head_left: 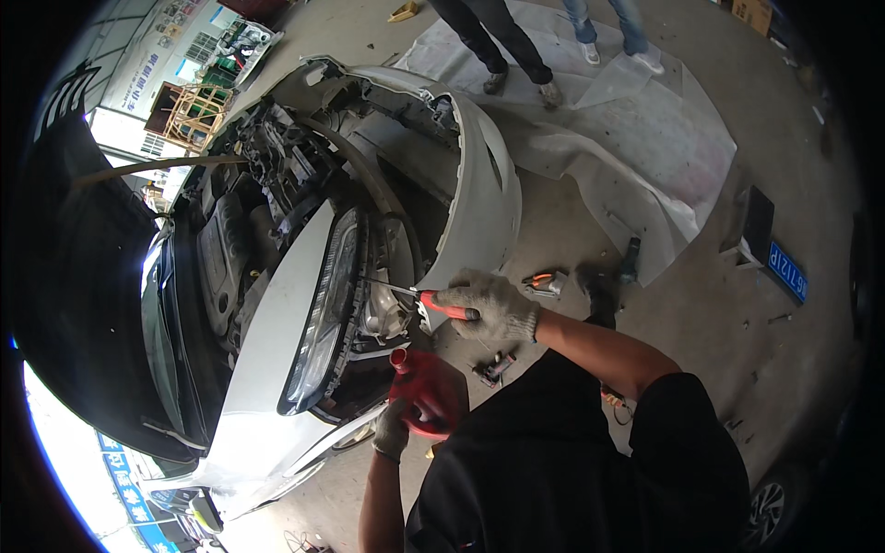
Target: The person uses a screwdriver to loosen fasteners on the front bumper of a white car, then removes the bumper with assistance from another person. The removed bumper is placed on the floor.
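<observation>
My right hand (502,309), in a grey knit work glove, is closed around the red handle of a screwdriver (452,309). Its thin shaft reaches left toward the edge of the car's headlight (321,318); whether the tip touches anything, I cannot tell. Below it, my gloved left hand (392,429) grips a red plastic jug (435,398) with an open neck, held in front of the car's corner. The white front bumper (493,207) stands away from the car's front, exposing brackets and parts behind the headlight.
The raised black hood (78,295) is at left, above the engine bay (230,249). Orange-handled pliers (542,279), a power drill (631,260) and other tools lie on the floor. Two people stand by a plastic sheet (678,138). A blue plate (787,274) leans by a stool (756,221).
</observation>
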### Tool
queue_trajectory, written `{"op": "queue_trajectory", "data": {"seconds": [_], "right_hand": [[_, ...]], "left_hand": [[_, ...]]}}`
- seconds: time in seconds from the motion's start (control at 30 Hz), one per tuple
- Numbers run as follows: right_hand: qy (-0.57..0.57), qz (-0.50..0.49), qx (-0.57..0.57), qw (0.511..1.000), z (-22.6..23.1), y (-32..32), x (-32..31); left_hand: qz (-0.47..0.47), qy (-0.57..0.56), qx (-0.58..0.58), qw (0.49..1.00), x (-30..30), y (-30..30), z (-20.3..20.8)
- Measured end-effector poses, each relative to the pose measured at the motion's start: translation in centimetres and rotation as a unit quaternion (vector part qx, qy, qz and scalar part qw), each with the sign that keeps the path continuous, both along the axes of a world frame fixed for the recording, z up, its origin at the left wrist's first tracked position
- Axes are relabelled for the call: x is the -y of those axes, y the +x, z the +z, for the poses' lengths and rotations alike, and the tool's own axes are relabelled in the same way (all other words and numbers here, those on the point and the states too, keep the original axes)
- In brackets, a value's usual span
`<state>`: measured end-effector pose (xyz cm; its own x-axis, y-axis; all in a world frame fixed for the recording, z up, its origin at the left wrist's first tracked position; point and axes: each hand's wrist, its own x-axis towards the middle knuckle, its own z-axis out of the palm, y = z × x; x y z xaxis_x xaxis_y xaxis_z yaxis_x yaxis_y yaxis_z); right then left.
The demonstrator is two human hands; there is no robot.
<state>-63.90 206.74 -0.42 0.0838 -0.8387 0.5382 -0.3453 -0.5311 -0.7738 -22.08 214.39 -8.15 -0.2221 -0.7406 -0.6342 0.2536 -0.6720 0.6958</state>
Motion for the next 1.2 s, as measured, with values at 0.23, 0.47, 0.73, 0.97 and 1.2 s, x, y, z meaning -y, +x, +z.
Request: {"op": "queue_trajectory", "data": {"seconds": [0.23,0.47,0.73,0.97,1.2], "right_hand": [[-0.003,0.008,0.011,1.0,-0.3,0.0,0.2],[-0.002,-0.045,0.04,0.998,0.2,-1.0,0.6],[-0.015,-0.068,0.031,0.997,0.0,-1.5,2.4],[0.005,-0.077,0.025,0.997,-1.0,-0.9,4.4],[-0.013,-0.055,0.022,0.998,-1.8,-0.4,4.5]], "left_hand": [[-0.003,-0.002,0.015,1.0,-0.3,0.2,-0.4],[0.003,-0.001,0.019,1.0,-0.6,0.1,0.2],[0.013,0.011,0.048,0.999,-0.8,0.5,0.3],[0.044,-0.001,0.066,0.997,-0.9,-2.2,1.6],[0.02,-0.001,0.082,0.996,-0.9,-1.4,1.0]]}}
